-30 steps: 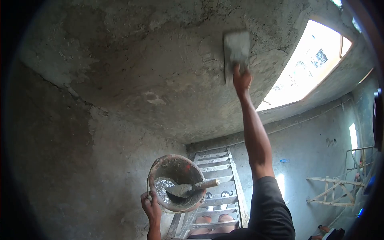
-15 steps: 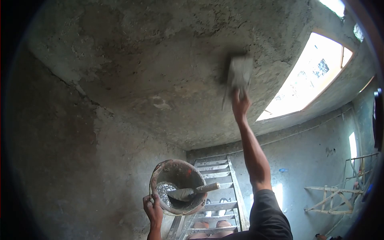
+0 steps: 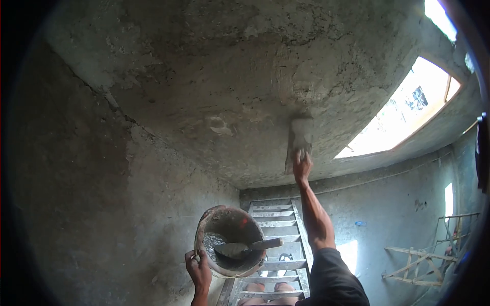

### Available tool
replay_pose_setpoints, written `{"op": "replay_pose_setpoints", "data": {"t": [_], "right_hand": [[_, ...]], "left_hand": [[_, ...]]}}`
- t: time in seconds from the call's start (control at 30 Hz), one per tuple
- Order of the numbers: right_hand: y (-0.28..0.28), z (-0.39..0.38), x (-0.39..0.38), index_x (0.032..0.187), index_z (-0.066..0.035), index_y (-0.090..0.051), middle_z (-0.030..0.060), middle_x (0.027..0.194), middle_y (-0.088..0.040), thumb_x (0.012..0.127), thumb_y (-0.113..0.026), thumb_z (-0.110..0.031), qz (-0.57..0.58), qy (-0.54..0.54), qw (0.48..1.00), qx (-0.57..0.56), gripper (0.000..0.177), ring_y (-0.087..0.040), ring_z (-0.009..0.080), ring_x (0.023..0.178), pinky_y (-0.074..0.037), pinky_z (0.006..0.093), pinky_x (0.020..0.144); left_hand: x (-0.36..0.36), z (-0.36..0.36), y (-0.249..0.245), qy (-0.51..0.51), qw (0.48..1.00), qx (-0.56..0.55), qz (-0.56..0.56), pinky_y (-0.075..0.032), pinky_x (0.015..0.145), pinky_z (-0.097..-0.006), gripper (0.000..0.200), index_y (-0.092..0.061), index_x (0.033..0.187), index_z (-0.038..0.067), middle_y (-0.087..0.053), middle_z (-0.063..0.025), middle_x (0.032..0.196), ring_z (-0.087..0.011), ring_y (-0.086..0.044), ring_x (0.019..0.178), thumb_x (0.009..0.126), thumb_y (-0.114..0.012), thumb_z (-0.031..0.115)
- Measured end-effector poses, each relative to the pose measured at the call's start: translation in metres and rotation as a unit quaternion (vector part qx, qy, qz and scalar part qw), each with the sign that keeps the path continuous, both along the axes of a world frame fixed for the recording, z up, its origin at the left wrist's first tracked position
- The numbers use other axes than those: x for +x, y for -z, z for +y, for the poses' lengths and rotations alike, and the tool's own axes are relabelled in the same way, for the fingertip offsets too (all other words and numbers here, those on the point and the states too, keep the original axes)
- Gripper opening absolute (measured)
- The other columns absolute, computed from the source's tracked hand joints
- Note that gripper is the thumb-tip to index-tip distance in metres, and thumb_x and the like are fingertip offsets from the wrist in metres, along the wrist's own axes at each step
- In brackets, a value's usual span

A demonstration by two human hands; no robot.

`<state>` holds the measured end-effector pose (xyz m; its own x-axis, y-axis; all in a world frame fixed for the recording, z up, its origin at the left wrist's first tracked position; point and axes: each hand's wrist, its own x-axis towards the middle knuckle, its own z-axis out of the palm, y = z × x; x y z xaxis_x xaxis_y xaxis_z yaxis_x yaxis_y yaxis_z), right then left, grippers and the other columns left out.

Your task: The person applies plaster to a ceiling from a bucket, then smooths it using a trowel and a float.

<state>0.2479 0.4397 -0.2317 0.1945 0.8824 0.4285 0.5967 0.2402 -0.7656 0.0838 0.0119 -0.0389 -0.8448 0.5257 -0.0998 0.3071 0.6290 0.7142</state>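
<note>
My right hand [image 3: 302, 166] is raised and closed on a plastering float [image 3: 301, 133], whose blurred flat blade lies against the rough grey plaster surface [image 3: 245, 86] overhead. Low in the view, my left hand [image 3: 199, 270] grips the left rim of a mortar-stained bucket [image 3: 206, 255]. Wet grey mortar [image 3: 214, 238] sits inside it. A pointing trowel [image 3: 232, 250] rests in the bucket, its wooden handle sticking out over the right rim.
A ladder [image 3: 275, 223] stands below me, with my shoes [image 3: 283, 258] among its rungs. To the right is a bright window opening [image 3: 393, 115]. A wooden trestle frame [image 3: 418, 265] stands at the lower right, and a bare plastered wall [image 3: 168, 204] rises on the left.
My right hand has drawn the float down the plaster surface, toward the ladder side. The bucket stays in my left hand, nearly in place, and the view has shifted slightly.
</note>
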Motion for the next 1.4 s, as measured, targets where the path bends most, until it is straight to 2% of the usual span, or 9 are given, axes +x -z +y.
{"op": "replay_pose_setpoints", "data": {"t": [0.1, 0.23, 0.37, 0.53, 0.73, 0.83, 1.13, 1.23, 1.4], "right_hand": [[-0.026, -0.008, 0.001, 0.108, 0.004, -0.061, 0.0299, 0.088, -0.062, 0.089, -0.057, -0.034, 0.070, 0.007, 0.998, 0.006, 0.043, -0.060, 0.0468, 0.084, -0.047, 0.0472, 0.065], [-0.136, 0.045, -0.026, 0.112, 0.004, -0.060, 0.0273, 0.090, -0.064, 0.089, -0.057, -0.031, 0.120, 0.009, 0.984, 0.130, 0.042, -0.060, 0.0470, 0.086, -0.047, 0.0461, 0.073], [-0.243, 0.063, -0.050, 0.110, 0.006, -0.060, 0.0298, 0.097, -0.063, 0.088, -0.058, -0.032, 0.108, -0.008, 0.990, 0.093, 0.044, -0.061, 0.0451, 0.093, -0.047, 0.0463, 0.079], [-0.139, 0.071, -0.069, 0.107, 0.006, -0.062, 0.0278, 0.094, -0.064, 0.089, -0.056, -0.034, 0.079, -0.005, 0.991, 0.111, 0.044, -0.062, 0.0421, 0.091, -0.047, 0.0441, 0.079], [0.008, -0.019, -0.024, 0.110, 0.007, -0.060, 0.0314, 0.098, -0.061, 0.091, -0.053, -0.033, 0.012, -0.034, 0.997, -0.064, 0.044, -0.059, 0.0459, 0.095, -0.048, 0.0465, 0.078], [-0.025, -0.027, -0.017, 0.113, 0.007, -0.059, 0.0303, 0.103, -0.061, 0.091, -0.053, -0.034, 0.038, -0.050, 0.994, -0.089, 0.047, -0.058, 0.0450, 0.099, -0.047, 0.0442, 0.081], [-0.246, 0.063, -0.070, 0.105, 0.008, -0.063, 0.0252, 0.091, -0.067, 0.091, -0.057, -0.037, 0.126, -0.020, 0.977, 0.171, 0.047, -0.065, 0.0311, 0.083, -0.048, 0.0396, 0.075], [-0.249, 0.053, -0.099, 0.106, 0.010, -0.061, 0.0278, 0.083, -0.065, 0.089, -0.058, -0.033, 0.091, -0.019, 0.989, 0.114, 0.047, -0.066, 0.0380, 0.077, -0.049, 0.0421, 0.072], [-0.100, 0.030, -0.106, 0.104, 0.008, -0.061, 0.0309, 0.084, -0.063, 0.088, -0.056, -0.032, 0.024, -0.038, 0.999, 0.024, 0.044, -0.061, 0.0467, 0.082, -0.047, 0.0496, 0.076]], "left_hand": [[-0.003, -0.007, 0.009, -0.026, 0.999, 0.013, -0.029, -0.041, 0.076, -0.0377, 0.024, -0.050, 0.095, -0.004, -0.053, -0.0148, 0.086, -0.0256, -0.052, 0.080, 0.089, -0.060, 0.017], [-0.007, -0.009, 0.013, -0.012, 1.000, 0.015, -0.013, -0.041, 0.076, -0.0381, 0.028, -0.050, 0.096, -0.005, -0.052, -0.0149, 0.087, -0.0261, -0.051, 0.080, 0.089, -0.060, 0.021], [-0.009, -0.007, 0.011, -0.027, 0.999, 0.023, -0.030, -0.041, 0.076, -0.0384, 0.033, -0.049, 0.095, -0.007, -0.052, -0.0162, 0.087, -0.0269, -0.051, 0.079, 0.090, -0.060, 0.024], [-0.009, -0.009, 0.015, -0.033, 0.999, 0.009, -0.035, -0.041, 0.077, -0.0388, 0.034, -0.049, 0.096, -0.008, -0.052, -0.0169, 0.088, -0.0282, -0.052, 0.080, 0.090, -0.059, 0.024], [-0.011, -0.017, 0.023, -0.020, 1.000, -0.011, -0.004, -0.041, 0.080, -0.0402, 0.032, -0.049, 0.095, -0.009, -0.052, -0.0189, 0.093, -0.0297, -0.052, 0.086, 0.089, -0.059, 0.021], [-0.014, -0.018, 0.022, -0.033, 0.999, -0.008, -0.015, -0.041, 0.080, -0.0403, 0.029, -0.048, 0.096, -0.006, -0.052, -0.0182, 0.091, -0.0296, -0.052, 0.085, 0.089, -0.059, 0.020], [-0.015, -0.017, 0.034, -0.017, 0.999, -0.001, -0.035, -0.040, 0.078, -0.0421, 0.034, -0.051, 0.093, -0.008, -0.051, -0.0167, 0.089, -0.0316, -0.051, 0.083, 0.092, -0.055, 0.027], [-0.018, -0.022, 0.042, -0.021, 0.999, 0.026, -0.019, -0.042, 0.075, -0.0351, 0.029, -0.051, 0.096, -0.003, -0.053, -0.0129, 0.088, -0.0221, -0.051, 0.079, 0.091, -0.058, 0.024], [-0.019, -0.014, 0.027, -0.035, 0.999, 0.000, -0.032, -0.041, 0.079, -0.0400, 0.033, -0.050, 0.094, -0.007, -0.051, -0.0170, 0.092, -0.0311, -0.051, 0.085, 0.092, -0.056, 0.025]]}}
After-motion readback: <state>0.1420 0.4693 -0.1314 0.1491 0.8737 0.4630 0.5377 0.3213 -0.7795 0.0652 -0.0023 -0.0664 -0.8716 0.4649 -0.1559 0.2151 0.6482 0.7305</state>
